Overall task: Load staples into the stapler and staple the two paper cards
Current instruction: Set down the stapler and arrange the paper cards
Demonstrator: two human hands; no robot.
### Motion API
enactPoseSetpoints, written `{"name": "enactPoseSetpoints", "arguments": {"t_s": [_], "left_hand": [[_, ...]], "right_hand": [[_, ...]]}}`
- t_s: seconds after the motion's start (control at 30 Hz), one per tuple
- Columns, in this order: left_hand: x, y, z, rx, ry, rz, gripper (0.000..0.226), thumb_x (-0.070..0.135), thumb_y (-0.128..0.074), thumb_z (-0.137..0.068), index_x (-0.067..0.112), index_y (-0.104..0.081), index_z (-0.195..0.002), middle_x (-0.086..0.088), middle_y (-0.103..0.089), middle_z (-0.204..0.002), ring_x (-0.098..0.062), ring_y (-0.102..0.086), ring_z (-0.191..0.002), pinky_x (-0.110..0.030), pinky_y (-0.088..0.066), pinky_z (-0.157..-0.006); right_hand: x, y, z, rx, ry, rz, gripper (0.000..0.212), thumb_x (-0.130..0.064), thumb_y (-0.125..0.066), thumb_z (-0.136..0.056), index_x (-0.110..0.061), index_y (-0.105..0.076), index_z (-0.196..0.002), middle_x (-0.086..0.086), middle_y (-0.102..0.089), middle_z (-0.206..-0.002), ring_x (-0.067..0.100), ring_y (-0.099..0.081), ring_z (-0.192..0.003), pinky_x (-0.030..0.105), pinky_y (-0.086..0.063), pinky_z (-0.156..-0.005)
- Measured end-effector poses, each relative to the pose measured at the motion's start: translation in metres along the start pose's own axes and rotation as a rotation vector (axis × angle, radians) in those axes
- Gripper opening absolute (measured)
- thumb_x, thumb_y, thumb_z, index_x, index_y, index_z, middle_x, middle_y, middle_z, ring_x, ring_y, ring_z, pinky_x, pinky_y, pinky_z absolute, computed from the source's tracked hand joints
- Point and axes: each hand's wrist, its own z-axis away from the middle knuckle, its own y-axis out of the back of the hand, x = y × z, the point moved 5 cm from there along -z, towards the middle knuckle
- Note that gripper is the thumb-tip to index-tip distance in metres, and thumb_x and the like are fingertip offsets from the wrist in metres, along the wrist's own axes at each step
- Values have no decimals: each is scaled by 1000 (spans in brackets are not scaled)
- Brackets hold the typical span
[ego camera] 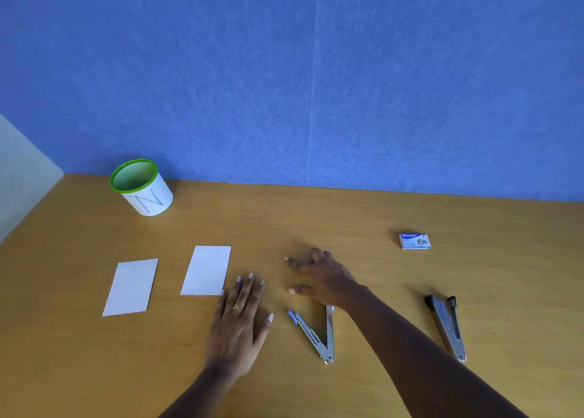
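Observation:
Two white paper cards lie on the wooden table: one [131, 286] at the left, the other [207, 270] to its right. A silver stapler [317, 334] lies spread open in a V near the middle, with a blue tip on its left arm. A second, closed stapler [447, 324] with a black head lies to the right. A small blue staple box [414, 240] sits further back on the right. My left hand [240, 316] lies flat on the table beside the right card, holding nothing. My right hand [319, 277] hovers with spread fingers just beyond the open stapler, also holding nothing.
A white mesh pen cup [143, 188] with a green rim stands at the back left, close to the blue wall panel [316, 85]. A pale side wall [22, 171] borders the table on the left.

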Motion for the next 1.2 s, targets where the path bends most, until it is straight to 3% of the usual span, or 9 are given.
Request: {"name": "enactPoseSetpoints", "arguments": {"t_s": [0.1, 0.23, 0.37, 0.53, 0.7, 0.8, 0.93, 1.07, 1.2], "left_hand": [[0, 1, 1, -3, 14, 4, 62, 54, -11, -96, 20, -36, -140, -2, -41, -147, -16, -25, -138, -28, -7, -113], [-2, 1, 8, -7, 47, 16, 61, 53, -12, -97, 19, -39, -140, -3, -42, -147, -16, -26, -137, -27, -7, -113], [-6, 3, 23, -4, 90, 23, 62, 53, -12, -97, 18, -42, -138, -4, -44, -145, -17, -27, -136, -27, -5, -113], [-10, 4, 46, -11, 154, 27, 65, 55, -10, -96, 19, -44, -137, -5, -45, -144, -18, -28, -135, -27, -4, -113], [-14, 3, 65, -19, 212, -9, 67, 58, -8, -94, 20, -43, -137, -6, -48, -142, -20, -30, -133, -32, -10, -111], [-16, 2, 73, -27, 246, -22, 68, 60, -8, -94, 21, -42, -138, -6, -49, -141, -21, -34, -132, -36, -19, -106], [-20, 1, 81, -51, 277, -33, 71, 60, -5, -93, 21, -45, -136, -5, -49, -141, -25, -48, -128, -38, -27, -107], [-22, 1, 81, -42, 259, -16, 78, 64, -1, -91, 20, -45, -138, -4, -46, -144, -25, -45, -131, -44, -36, -104], [-22, 2, 80, -32, 218, 5, 85, 66, 5, -87, 19, -44, -139, -5, -42, -147, -26, -41, -135, -45, -33, -106]], "right_hand": [[11, 2, 4, 14, 7, -106, 60, -47, -54, -87, -44, -27, -141, 5, -34, -129, 21, -32, -124, 33, -35, -102], [26, 5, 11, 141, -48, -216, 53, -36, -56, -89, -35, -38, -139, -1, -32, -104, 22, -44, -113, 26, -40, -93], [43, 2, 19, 258, -106, -386, 44, -18, -56, -91, -25, -49, -134, -1, -37, -99, 13, -43, -90, 20, -38, -84], [58, 0, 38, 360, -173, -573, 36, 1, -52, -87, -11, -61, -120, 1, -46, -95, 11, -46, -83, 16, -37, -79], [66, -9, 62, 410, -236, -645, 23, 4, -55, -84, -4, -66, -103, 3, -58, -88, 10, -51, -73, 2, -37, -62], [66, -15, 77, 407, -254, -656, 16, 4, -55, -84, -5, -67, -90, 3, -61, -83, 11, -52, -71, 5, -39, -60], [63, -21, 96, 403, -287, -641, 9, -3, -59, -85, -5, -67, -90, 3, -64, -86, 11, -55, -75, 15, -43, -65], [58, -28, 113, 390, -310, -589, 3, -10, -65, -83, -13, -65, -82, -3, -62, -80, 4, -51, -69, 8, -37, -57], [51, -36, 126, 376, -347, -569, 8, -11, -67, -81, -16, -62, -77, -3, -62, -78, 6, -51, -69, 8, -36, -56]]}}
